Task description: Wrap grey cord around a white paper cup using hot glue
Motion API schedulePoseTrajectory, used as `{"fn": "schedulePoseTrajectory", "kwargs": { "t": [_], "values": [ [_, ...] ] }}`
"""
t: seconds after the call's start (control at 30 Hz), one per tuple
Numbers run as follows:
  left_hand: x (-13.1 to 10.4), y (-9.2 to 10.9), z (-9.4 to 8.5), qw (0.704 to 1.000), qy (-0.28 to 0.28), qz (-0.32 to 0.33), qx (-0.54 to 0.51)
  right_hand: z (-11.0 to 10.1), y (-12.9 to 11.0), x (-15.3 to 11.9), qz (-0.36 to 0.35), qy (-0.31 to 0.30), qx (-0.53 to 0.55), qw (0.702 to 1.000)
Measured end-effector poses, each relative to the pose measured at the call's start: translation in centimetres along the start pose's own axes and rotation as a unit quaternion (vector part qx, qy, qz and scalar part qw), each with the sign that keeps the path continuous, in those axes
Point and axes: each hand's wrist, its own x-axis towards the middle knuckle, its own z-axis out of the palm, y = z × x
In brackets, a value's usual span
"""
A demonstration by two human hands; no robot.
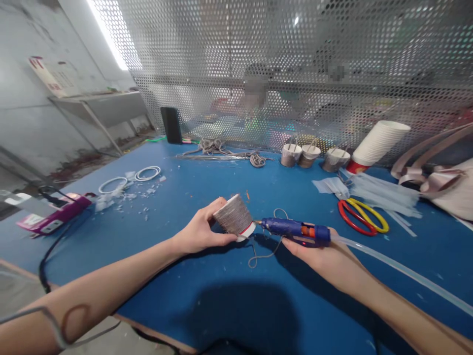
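My left hand (201, 229) is closed around a paper cup (233, 215) wound with grey cord, tilted on its side above the table. A red and white band near one end of the cup is uncovered. In my right hand (320, 256) is a blue glue gun (291, 229), its nozzle touching or very near the cup's uncovered band. A long clear glue stick (402, 276) runs out of the gun's back end. Loose grey cord (263, 256) hangs in a loop between the cup and my right hand.
Red and yellow scissors (364, 217), glue sticks (386, 190), stacked cups (380, 143) and cord-wrapped cups (290, 155) lie right on the blue table (185, 182). A purple power strip (55, 214) and white rings (148, 173) are left. A perforated metal screen (221, 64) stands behind.
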Motion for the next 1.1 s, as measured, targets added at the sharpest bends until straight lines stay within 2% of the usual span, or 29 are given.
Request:
{"fn": "schedulePoseTrajectory", "kwargs": {
  "t": [0.13,0.33,0.6,0.7,0.83,0.9,1.1],
  "values": [
    [0.0,0.1,-0.1,1.0,-0.005,0.011,0.006,0.1,0.1,0.1,-0.002,-0.044,0.019,0.999],
    [0.0,0.1,-0.3,1.0,-0.011,0.016,0.006,0.6,-0.3,-0.7,0.031,-0.043,0.017,0.998],
    [0.0,0.0,-0.5,1.0,-0.017,0.016,0.0,-0.9,-1.0,0.5,-0.046,-0.096,-0.026,0.994],
    [0.0,0.0,-0.4,1.0,-0.018,0.017,0.004,-0.7,-1.3,0.4,-0.059,-0.088,-0.028,0.994],
    [0.1,0.0,-0.3,1.0,-0.014,0.013,0.015,0.3,-1.3,-0.5,0.019,-0.065,0.003,0.998],
    [0.1,0.0,-0.2,1.0,-0.008,0.009,0.02,0.8,-1.2,-0.8,0.037,-0.05,-0.001,0.998],
    [-0.1,0.1,0.0,0.999,0.004,-0.01,0.039,1.6,-0.9,-1.2,0.004,-0.042,-0.036,0.998]
  ]
}}
